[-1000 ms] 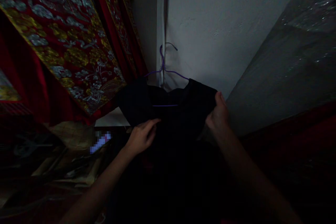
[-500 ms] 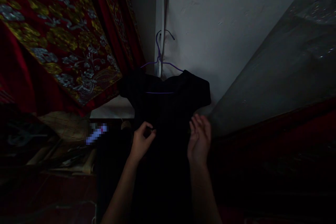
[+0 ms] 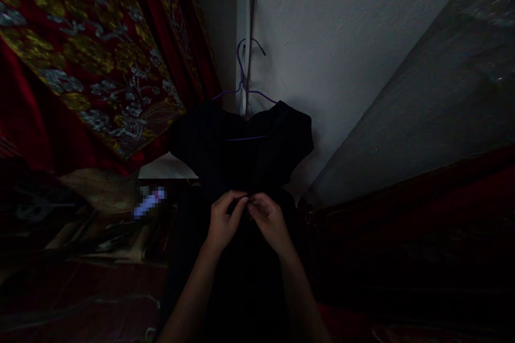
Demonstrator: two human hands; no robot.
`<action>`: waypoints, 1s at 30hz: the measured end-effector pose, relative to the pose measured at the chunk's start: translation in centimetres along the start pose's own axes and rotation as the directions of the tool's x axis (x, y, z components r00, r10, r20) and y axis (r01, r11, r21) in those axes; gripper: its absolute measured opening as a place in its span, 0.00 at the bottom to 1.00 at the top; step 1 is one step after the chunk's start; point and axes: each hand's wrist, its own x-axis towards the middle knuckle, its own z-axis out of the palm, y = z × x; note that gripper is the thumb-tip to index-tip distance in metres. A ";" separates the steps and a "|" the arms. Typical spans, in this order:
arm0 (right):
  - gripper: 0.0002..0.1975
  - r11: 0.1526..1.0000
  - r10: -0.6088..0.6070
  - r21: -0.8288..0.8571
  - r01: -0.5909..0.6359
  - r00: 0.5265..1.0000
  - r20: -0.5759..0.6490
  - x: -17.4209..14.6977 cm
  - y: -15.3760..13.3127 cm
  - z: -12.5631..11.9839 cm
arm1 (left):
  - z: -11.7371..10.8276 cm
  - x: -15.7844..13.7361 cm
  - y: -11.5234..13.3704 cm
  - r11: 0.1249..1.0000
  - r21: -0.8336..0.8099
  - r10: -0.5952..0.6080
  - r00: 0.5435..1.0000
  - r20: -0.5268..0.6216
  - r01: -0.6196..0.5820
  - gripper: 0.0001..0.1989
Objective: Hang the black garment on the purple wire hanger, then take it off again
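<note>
A black short-sleeved dress (image 3: pixel 277 134) hangs by its shoulders on a thin purple wire hanger (image 3: pixel 241 67). The hanger's hook is caught at a narrow strip on the wall. At the front of the garment, below the neckline, my left hand (image 3: pixel 226 220) pinches the dark cloth between thumb and fingers. Right beside it my right hand (image 3: pixel 269 221) also pinches the cloth, its fingertips almost meeting the left ones. Whether a button or other small fastener lies between them is too dark to see.
Red cloth (image 3: pixel 92 64) with gold and silver embroidery hangs at the upper left. A pale wall (image 3: pixel 322 37) stands behind the hanger, with a translucent sheet (image 3: pixel 422 102) at the right. Low on the left are a blurred-out purple item (image 3: pixel 148 203) and dim clutter.
My right hand has moved left from the garment's side to its middle and closed on the cloth. The dress front is drawn together between both hands. My left hand keeps its pinch.
</note>
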 end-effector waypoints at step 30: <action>0.10 0.994 -0.003 -0.109 0.005 1.000 0.019 -0.4 -0.6 0.0 | -0.1 -0.4 -0.6 0.993 0.073 0.104 0.988 -0.117 -0.096 0.06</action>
